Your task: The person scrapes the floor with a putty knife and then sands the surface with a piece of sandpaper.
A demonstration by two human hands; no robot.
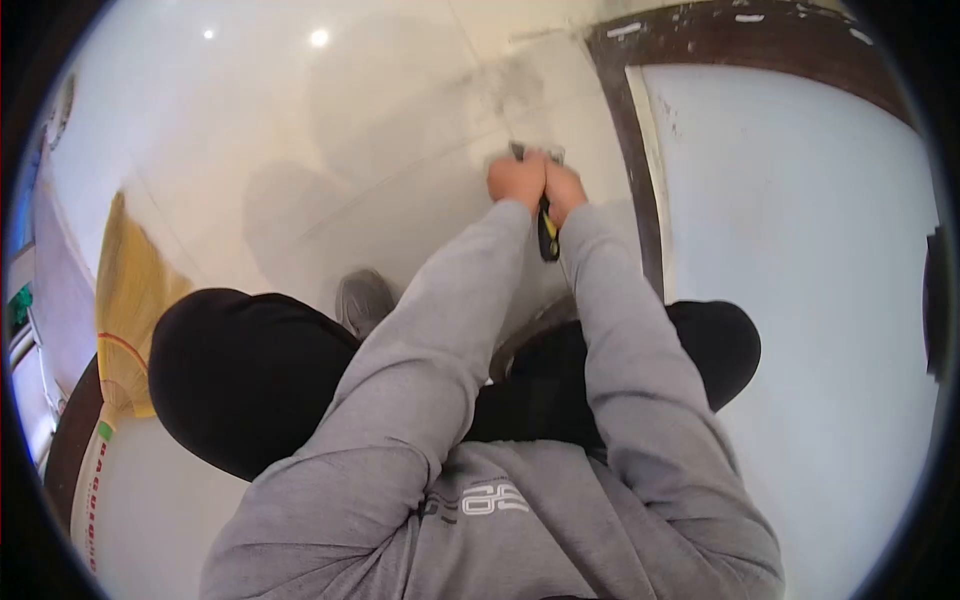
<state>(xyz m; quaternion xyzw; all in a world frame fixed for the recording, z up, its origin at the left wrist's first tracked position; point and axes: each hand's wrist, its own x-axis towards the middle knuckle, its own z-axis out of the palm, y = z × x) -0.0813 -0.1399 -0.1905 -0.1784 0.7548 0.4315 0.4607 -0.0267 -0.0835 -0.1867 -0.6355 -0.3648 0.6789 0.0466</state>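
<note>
Both fists are together low over the pale tiled floor (390,190), arms stretched out in front of me. My left hand (514,180) and my right hand (565,188) are closed side by side around a scraper (549,240) with a black and yellow handle. The handle's end sticks out below the hands toward me. Its wide head shows only partly past the knuckles, close to the floor; the fingers hide the middle of the tool. Just beyond lies a greyish smudge (515,85) on the tiles.
A dark brown border strip (632,170) runs along the right, beside a whitish panel-like surface (800,220). A yellow broom (135,290) lies at left, its printed handle pointing toward me. My bent knees and a grey shoe (366,300) frame the hands.
</note>
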